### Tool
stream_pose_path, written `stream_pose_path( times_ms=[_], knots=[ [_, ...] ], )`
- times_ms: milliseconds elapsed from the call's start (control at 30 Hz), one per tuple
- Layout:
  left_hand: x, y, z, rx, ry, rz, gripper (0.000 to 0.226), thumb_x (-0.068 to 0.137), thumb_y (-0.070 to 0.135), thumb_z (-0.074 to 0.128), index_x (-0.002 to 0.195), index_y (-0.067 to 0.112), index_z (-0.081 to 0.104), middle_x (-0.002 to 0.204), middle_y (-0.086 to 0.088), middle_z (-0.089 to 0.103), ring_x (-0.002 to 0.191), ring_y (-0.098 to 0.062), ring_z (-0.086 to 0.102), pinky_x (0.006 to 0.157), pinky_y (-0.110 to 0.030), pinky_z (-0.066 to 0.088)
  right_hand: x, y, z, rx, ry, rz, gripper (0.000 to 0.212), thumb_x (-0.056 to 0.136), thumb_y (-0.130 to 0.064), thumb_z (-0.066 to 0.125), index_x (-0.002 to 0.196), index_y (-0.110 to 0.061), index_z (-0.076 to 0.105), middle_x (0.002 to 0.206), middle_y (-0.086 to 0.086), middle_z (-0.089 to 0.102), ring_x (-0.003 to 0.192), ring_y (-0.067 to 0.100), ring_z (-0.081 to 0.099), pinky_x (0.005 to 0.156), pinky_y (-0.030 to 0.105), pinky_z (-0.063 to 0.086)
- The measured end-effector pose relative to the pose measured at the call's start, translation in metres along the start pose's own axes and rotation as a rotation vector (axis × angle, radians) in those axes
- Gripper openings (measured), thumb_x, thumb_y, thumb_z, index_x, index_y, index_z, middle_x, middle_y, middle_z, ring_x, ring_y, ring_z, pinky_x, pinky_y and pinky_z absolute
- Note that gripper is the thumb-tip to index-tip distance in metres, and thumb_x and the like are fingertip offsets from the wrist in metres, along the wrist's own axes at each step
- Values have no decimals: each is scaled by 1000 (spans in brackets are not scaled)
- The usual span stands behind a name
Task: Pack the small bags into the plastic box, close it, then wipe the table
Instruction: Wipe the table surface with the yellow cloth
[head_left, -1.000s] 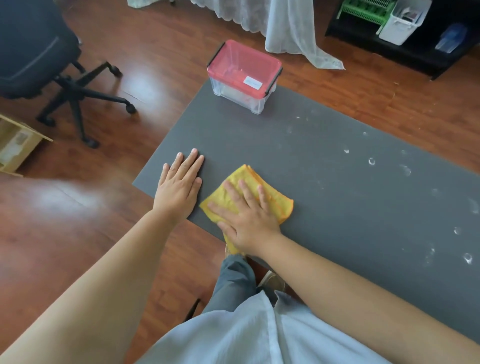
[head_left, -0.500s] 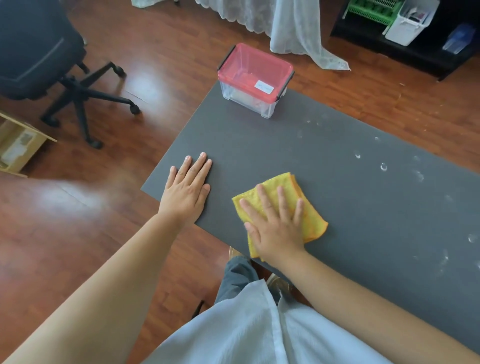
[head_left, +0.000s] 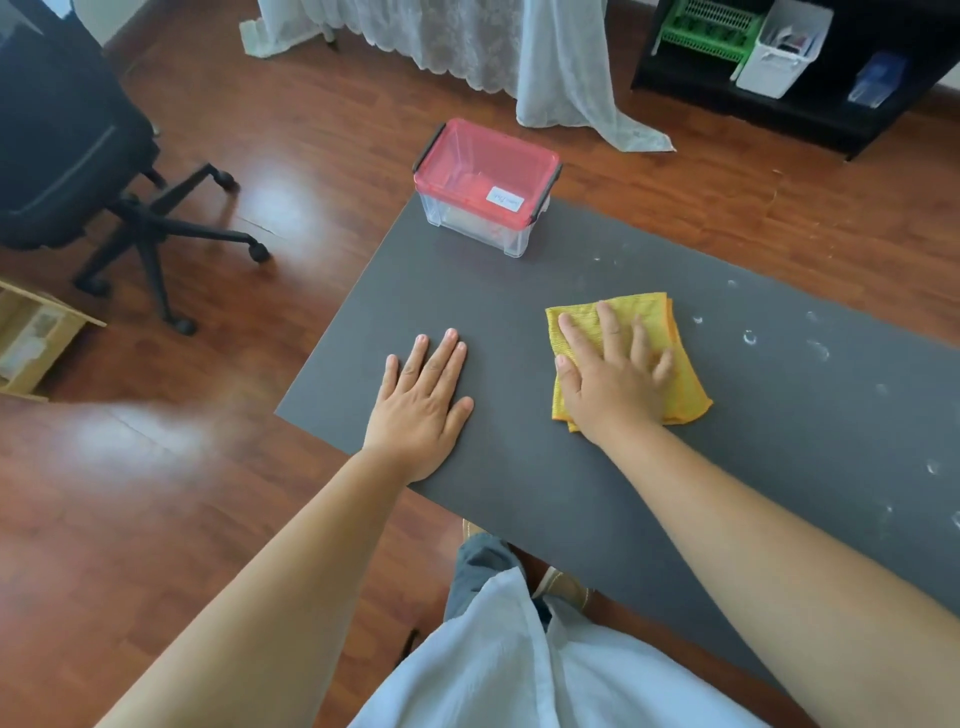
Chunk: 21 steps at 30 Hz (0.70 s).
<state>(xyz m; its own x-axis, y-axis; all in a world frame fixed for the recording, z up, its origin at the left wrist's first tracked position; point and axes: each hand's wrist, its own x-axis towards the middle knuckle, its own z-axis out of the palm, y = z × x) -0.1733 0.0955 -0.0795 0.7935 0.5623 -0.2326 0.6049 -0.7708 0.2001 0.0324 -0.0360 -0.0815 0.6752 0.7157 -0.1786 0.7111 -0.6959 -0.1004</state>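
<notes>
A clear plastic box (head_left: 480, 228) with a red lid (head_left: 483, 169) stands closed at the far left corner of the dark grey table (head_left: 571, 483). Its contents are blurred through the lid. A folded yellow cloth (head_left: 680, 384) lies flat on the table in front of me. My right hand (head_left: 610, 379) presses down on the cloth with fingers spread. My left hand (head_left: 423, 400) rests flat on the table near its left edge, holding nothing. White smudges (head_left: 750, 338) dot the table to the right of the cloth.
A black office chair (head_left: 78, 171) stands on the wooden floor to the left, with a cardboard box (head_left: 31, 338) near it. White curtains (head_left: 566, 78) hang behind the table. A black shelf (head_left: 810, 104) at the back right holds a green basket and a white bin.
My right hand has slid the yellow cloth to the right and away from the near edge. My left hand has stayed flat on the table.
</notes>
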Motion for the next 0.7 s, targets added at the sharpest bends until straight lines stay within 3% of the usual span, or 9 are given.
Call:
stream_pose_path(
  times_ms=[133, 400, 467, 533, 600, 700],
  knots=[
    [9, 12, 1, 0, -5, 45, 63, 97, 57, 6, 152, 31, -8, 158, 18, -16, 144, -13, -21, 116, -40, -12, 1, -21, -6, -71, 19, -92, 54, 94, -57, 23, 147, -47, 20, 153, 7, 23, 119, 32, 30, 89, 46, 26],
    [36, 27, 1, 28, 1, 115, 62, 98, 53, 8, 153, 30, -8, 158, 18, -16, 145, -14, -20, 116, -41, -11, 91, -6, -19, 32, 65, 110, 49, 96, -54, 27, 144, -49, 26, 151, 8, 26, 119, 32, 31, 93, 45, 24],
    [43, 31, 1, 29, 4, 133, 61, 98, 52, 8, 153, 30, -7, 158, 18, -17, 145, -14, -20, 116, -41, -11, 94, 13, -20, 89, 100, 193, 50, 96, -54, 28, 145, -47, 27, 153, 9, 20, 126, 33, 27, 100, 46, 21],
    [50, 37, 0, 21, 4, 152, 61, 98, 51, 9, 153, 30, -7, 158, 18, -16, 145, -14, -20, 116, -41, -11, 81, 27, -16, 157, 100, 239, 52, 97, -52, 27, 148, -42, 23, 160, 8, 5, 141, 35, 11, 112, 48, 11],
    [58, 42, 0, 9, 10, 157, 60, 99, 50, 11, 152, 30, -7, 158, 18, -16, 145, -13, -20, 116, -42, -11, 57, 25, -8, 143, 69, 197, 56, 98, -51, 24, 151, -37, 15, 162, 6, -4, 147, 34, -2, 117, 50, 4],
    [69, 49, -2, -6, 16, 147, 59, 99, 47, 12, 153, 29, -4, 158, 17, -15, 145, -14, -19, 117, -43, -8, 35, 1, -2, 108, 6, 89, 58, 98, -52, 17, 153, -34, 7, 163, 0, -6, 147, 34, -7, 117, 52, -1]
  ],
)
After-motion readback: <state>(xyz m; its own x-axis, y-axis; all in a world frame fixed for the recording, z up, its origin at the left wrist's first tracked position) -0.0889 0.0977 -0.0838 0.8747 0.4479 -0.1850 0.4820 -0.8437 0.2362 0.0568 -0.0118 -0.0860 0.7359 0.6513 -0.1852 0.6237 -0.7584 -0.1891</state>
